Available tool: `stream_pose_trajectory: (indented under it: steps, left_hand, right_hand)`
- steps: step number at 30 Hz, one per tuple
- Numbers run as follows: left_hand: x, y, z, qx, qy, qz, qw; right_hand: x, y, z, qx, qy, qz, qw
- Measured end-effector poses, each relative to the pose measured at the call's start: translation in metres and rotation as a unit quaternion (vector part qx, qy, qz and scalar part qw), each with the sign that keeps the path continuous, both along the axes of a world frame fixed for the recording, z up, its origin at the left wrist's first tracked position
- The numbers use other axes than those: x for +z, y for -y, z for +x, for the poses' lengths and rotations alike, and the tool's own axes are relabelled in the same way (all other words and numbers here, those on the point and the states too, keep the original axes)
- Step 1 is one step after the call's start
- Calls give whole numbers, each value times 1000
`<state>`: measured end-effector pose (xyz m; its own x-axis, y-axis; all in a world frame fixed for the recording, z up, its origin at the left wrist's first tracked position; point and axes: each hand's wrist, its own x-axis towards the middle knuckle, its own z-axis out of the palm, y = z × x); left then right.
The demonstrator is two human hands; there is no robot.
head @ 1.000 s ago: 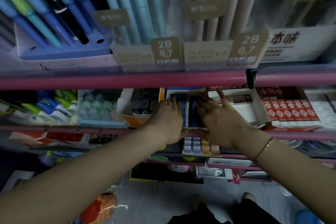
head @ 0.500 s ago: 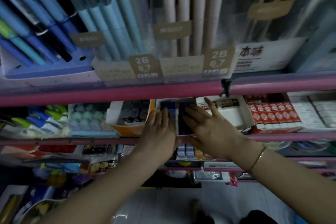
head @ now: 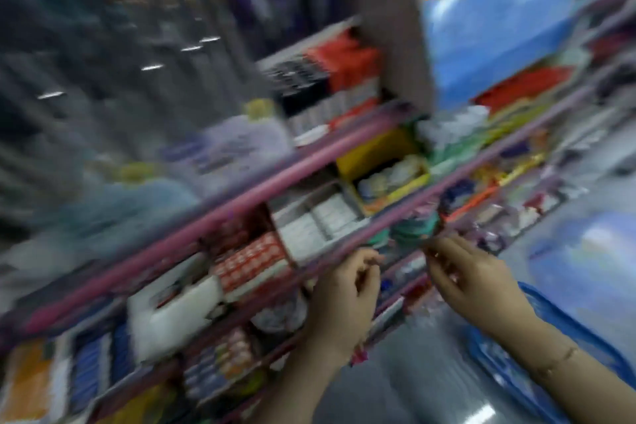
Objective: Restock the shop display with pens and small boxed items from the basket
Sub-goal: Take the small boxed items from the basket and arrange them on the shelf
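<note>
The view is heavily blurred and tilted. My left hand hovers in front of the pink-railed display, fingers loosely curled, with nothing visible in it. My right hand is beside it to the right, fingers relaxed and holding nothing, just off the lower rail. The row of small blue boxes now lies far to the lower left, away from both hands. A blue basket shows under my right forearm; its contents are hidden.
The shelves hold red-and-white boxes, white boxes, a yellow tray and pens behind clear plastic above. A grey upright panel divides the display. Grey floor lies below.
Both hands have left the blue boxes and pulled back from the shelf. The view has swung sharply right and tilted, bringing the blue basket into sight.
</note>
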<state>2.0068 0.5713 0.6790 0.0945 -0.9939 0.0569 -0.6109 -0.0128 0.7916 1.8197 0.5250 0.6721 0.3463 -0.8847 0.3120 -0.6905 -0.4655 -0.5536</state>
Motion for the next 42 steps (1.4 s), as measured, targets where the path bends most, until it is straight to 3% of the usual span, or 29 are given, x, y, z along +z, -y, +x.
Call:
stream_pose_trajectory:
  steps: [2, 5, 12, 19, 23, 26, 30, 32, 38, 40, 42]
  left_hand:
    - [-27, 35, -62, -49, -12, 47, 998]
    - [-81, 76, -148, -101, 8, 127, 987]
    - [-275, 117, -277, -183, 52, 300, 935]
    - [-548, 142, -346, -263, 111, 359, 889]
    - [-693, 180, -378, -357, 212, 296, 860]
    - [-768, 214, -409, -436, 294, 244, 815]
    - [-819, 242, -440, -517, 420, 162, 728]
    - [-831, 245, -445, -540, 445, 141, 700]
    - [-845, 229, -440, -516, 510, 220, 652]
    - [-852, 224, -438, -528, 529, 216, 628]
    - [-860, 222, -436, -523, 544, 196, 627]
  right_hand:
    - [-24, 12, -78, -103, -4, 67, 992]
    - [-75, 25, -183, -234, 14, 201, 951]
    - [-258, 11, -331, -382, 16, 380, 842]
    - [-538, 2, -384, -397, -41, 463, 792]
    - [-686, 25, -410, -341, -100, 482, 801]
    - [-764, 55, -428, -302, -155, 459, 821]
    - [-815, 86, -439, -261, -222, 423, 839]
    - [-825, 94, -438, -238, -261, 415, 838]
    - [-832, 89, -419, -190, -385, 416, 802]
    - [-834, 90, -417, -186, -417, 405, 792]
    - [-839, 93, -418, -177, -452, 375, 790]
